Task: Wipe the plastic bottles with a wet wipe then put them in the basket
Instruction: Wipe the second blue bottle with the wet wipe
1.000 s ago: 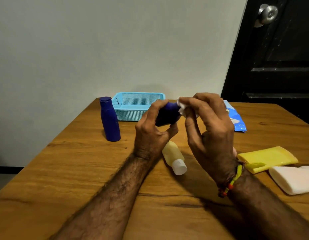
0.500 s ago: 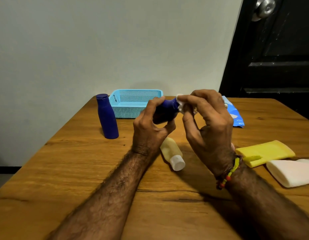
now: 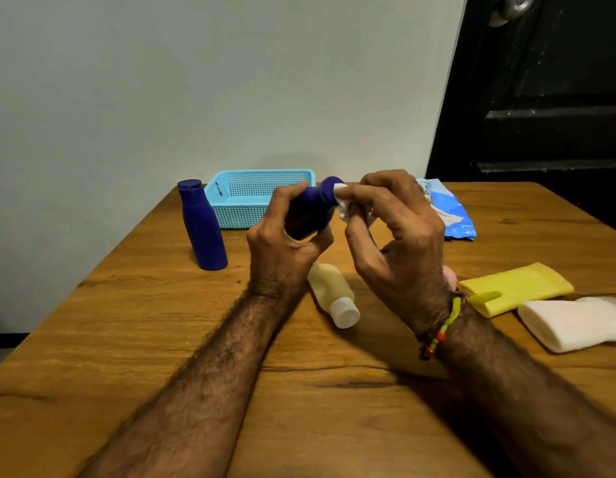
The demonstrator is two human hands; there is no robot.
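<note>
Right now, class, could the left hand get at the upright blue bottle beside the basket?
Probably not yet: the left hand grips the blue bottle being wiped. Once freed, bare table lies between it and the upright blue bottle.

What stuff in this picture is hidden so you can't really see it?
All in the head view:
- Held blue bottle: the left hand covers most of its body.
- Wet wipe: mostly bunched inside the right hand.
- Basket: its right part sits behind the hands, so I can't tell what's inside there.
- Wipes packet: partly behind the right hand; print too small to read.
- White bottle: cut off by the right edge.
</note>
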